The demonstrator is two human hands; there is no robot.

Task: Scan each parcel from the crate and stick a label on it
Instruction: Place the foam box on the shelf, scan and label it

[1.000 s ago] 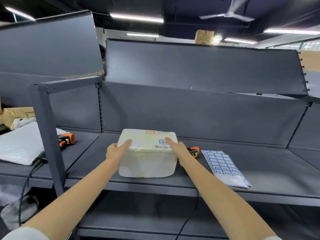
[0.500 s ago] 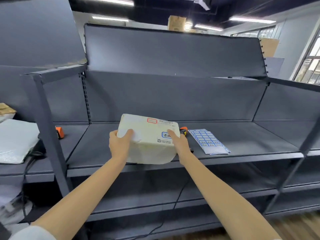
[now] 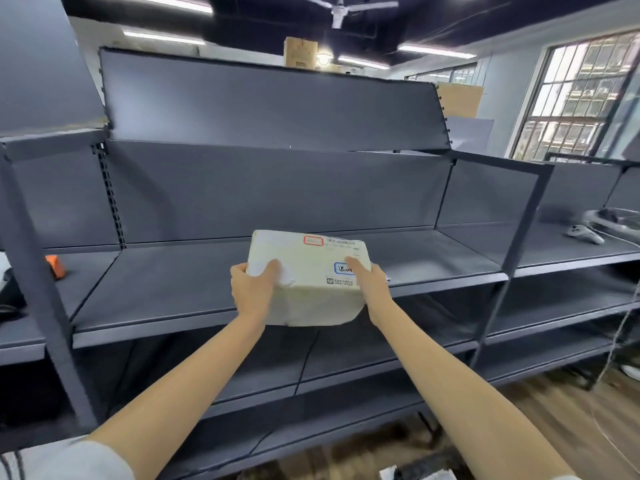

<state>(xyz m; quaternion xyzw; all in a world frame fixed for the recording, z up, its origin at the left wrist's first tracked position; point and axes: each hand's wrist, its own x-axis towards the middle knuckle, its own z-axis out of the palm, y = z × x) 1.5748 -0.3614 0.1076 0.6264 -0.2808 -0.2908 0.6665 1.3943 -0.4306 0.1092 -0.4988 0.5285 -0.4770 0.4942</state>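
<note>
You carry the parcel (image 3: 308,271), left hand (image 3: 251,289) and right hand (image 3: 372,285) clasping its sides; next, probably set it down.

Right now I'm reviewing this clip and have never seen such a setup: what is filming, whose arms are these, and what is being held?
There is no machine here: a person wears one wide-angle camera on the head, looking forward and down, so the arms are their own. The left hand and the right hand grip a white parcel from either side, held in front of a dark metal shelf. The parcel's top carries printed labels. An orange object, perhaps a scanner, lies on the shelf at far left.
</note>
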